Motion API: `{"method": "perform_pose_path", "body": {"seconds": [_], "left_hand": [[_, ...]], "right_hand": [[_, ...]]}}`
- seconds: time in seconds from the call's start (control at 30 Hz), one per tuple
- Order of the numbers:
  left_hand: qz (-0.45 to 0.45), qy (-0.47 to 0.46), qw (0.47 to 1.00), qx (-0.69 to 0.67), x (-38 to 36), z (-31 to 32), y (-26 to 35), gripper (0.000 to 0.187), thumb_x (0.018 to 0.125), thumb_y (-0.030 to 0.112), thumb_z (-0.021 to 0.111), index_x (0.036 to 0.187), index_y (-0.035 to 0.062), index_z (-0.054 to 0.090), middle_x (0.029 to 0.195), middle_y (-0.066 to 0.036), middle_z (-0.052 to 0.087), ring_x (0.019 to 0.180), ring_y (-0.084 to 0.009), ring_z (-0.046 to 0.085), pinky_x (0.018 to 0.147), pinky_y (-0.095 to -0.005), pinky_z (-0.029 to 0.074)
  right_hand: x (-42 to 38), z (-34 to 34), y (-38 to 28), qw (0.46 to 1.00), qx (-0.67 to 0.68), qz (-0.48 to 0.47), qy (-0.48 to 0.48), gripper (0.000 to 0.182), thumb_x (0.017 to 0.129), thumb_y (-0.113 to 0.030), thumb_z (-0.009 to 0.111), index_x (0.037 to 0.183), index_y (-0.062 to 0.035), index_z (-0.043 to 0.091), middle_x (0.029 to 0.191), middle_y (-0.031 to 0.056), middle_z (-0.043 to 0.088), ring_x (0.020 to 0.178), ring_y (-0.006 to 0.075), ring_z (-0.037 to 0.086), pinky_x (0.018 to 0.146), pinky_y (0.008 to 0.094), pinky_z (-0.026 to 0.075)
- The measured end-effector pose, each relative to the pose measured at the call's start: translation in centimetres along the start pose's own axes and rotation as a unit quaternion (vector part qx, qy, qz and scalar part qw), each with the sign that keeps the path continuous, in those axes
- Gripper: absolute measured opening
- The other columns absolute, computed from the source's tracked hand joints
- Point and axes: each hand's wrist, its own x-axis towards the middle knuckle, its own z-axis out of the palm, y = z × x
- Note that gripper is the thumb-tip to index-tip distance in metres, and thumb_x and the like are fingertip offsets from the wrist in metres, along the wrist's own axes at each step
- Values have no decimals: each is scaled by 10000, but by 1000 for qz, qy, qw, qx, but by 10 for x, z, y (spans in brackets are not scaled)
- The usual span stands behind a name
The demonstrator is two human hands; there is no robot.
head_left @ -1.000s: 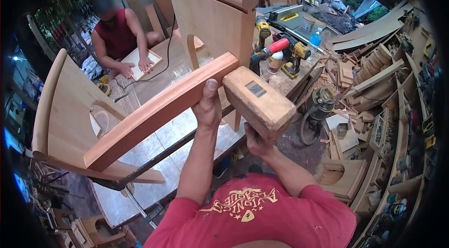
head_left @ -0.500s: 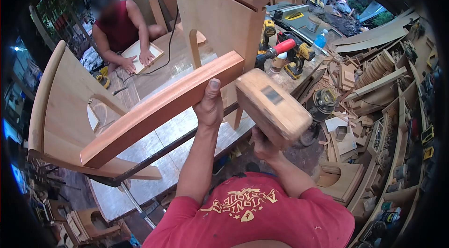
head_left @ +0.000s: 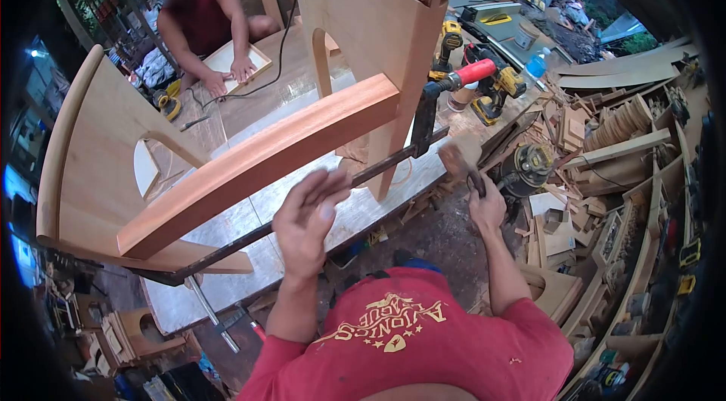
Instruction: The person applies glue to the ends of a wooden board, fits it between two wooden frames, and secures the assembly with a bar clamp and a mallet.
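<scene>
A curved reddish wooden rail (head_left: 265, 163) spans two pale wooden end panels, a left panel (head_left: 113, 167) and a right panel (head_left: 355, 15), each with an arched cut-out. Below the rail runs the black bar of a bar clamp (head_left: 378, 167), whose red handle (head_left: 476, 71) sticks out by the right panel. My left hand (head_left: 306, 223) is open just below the rail, in front of the clamp bar, fingers spread and holding nothing. Lower right of the right panel, my right hand (head_left: 488, 208) is closed around the handle of a wooden mallet (head_left: 457, 157); its head is blurred.
Across the worktable (head_left: 181, 306), a person (head_left: 200, 15) rests both hands on a light wooden frame (head_left: 242, 65). Cordless drills (head_left: 499, 91), a water bottle (head_left: 535, 65) and a table saw (head_left: 499, 23) are beyond the right panel. Wood offcuts (head_left: 556, 235) are heaped at right.
My left hand has let go of the rail and moved down and left. My right hand has carried the mallet away from the right panel, to the right; its head now appears smaller.
</scene>
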Motion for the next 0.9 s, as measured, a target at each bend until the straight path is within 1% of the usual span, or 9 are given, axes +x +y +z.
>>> {"method": "perform_pose_path", "body": {"seconds": [0.1,0.2,0.33,0.47,0.5,0.57,0.63,0.7,0.9], "left_hand": [[143,44,978,145,-35,-26,19,410,956,210,615,1236,-84,555,1104,-215,667,1074,-325,648,944,-443,528],[375,150,870,284,-48,-61,57,377,995,242,558,1202,-73,565,1097,-210,657,1042,-295,636,940,-432,504],[351,457,710,404,-55,-93,112,434,1032,235,475,1333,-78,470,1287,-205,578,1206,-295,549,1070,-399,405],[242,432,686,533,-49,-133,124,676,983,288,611,1476,-61,308,1472,-207,406,1358,-304,410,1139,-419,315],[204,422,639,610,-50,-128,130,801,933,309,693,1502,-48,257,1534,-211,300,1397,-307,350,1145,-416,298],[243,437,674,544,-49,-136,131,814,913,306,726,1497,-44,282,1533,-213,287,1396,-300,349,1146,-422,295],[233,446,697,512,-48,-144,134,796,904,310,742,1479,-47,323,1490,-206,368,1370,-288,388,1135,-412,309],[170,427,730,506,-53,-159,135,786,895,320,755,1462,-51,358,1447,-194,440,1339,-276,429,1124,-397,323],[160,444,720,508,-62,-199,132,634,982,436,602,1350,-66,481,1304,-177,556,1191,-252,526,1045,-372,385]], "right_hand": [[49,25,13,993,-85,-19,-75,442,844,-240,657,1271,-132,631,1001,171,645,945,377,639,797,484,508],[94,45,15,979,-124,-78,-138,435,841,-247,666,1261,-138,641,1016,181,637,951,382,634,810,480,511],[134,82,21,966,-107,-135,-192,455,830,-245,676,1271,-139,643,996,208,637,927,389,633,822,491,508],[168,108,14,942,-136,-213,-223,452,831,-238,688,1268,-131,652,1026,236,660,981,414,632,859,507,501],[179,117,19,950,-76,-215,-214,440,837,-196,689,1260,-84,650,1020,189,682,947,336,665,844,441,522],[193,102,0,933,291,-76,-199,413,856,-141,634,1256,-45,654,1039,147,663,965,272,628,902,374,486],[213,56,-33,779,576,-45,-244,551,827,-133,679,1351,-6,564,1173,100,643,1124,249,594,980,371,458],[206,-2,-97,493,823,-72,-272,670,821,-227,700,1430,-53,481,1250,112,613,1195,282,548,1045,449,420],[216,-11,-173,172,915,-190,-312,612,875,-248,626,1441,-70,475,1054,45,639,1012,220,579,981,402,436]]}}
